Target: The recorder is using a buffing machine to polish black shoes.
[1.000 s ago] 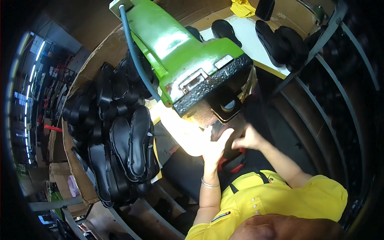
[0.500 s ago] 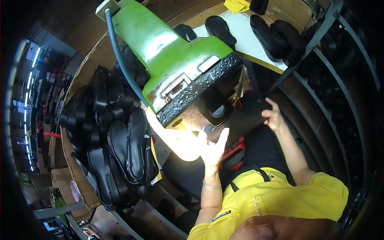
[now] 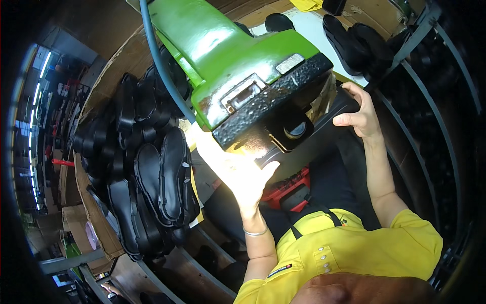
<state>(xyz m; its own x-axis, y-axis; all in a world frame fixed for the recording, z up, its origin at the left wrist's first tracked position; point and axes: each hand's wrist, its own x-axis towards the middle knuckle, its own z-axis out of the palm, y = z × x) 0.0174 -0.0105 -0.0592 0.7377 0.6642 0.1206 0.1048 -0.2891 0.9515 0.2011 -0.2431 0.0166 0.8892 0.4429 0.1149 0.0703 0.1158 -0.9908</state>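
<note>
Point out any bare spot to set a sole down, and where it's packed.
Free: the white tabletop between the green machine and the dark soles at its right. Crowded: the black sole stack left of the left hand; right hand fills the gap under the machine head.

White table [image 3: 314, 35] – black soles [image 3: 349, 43] lying on it.
</note>
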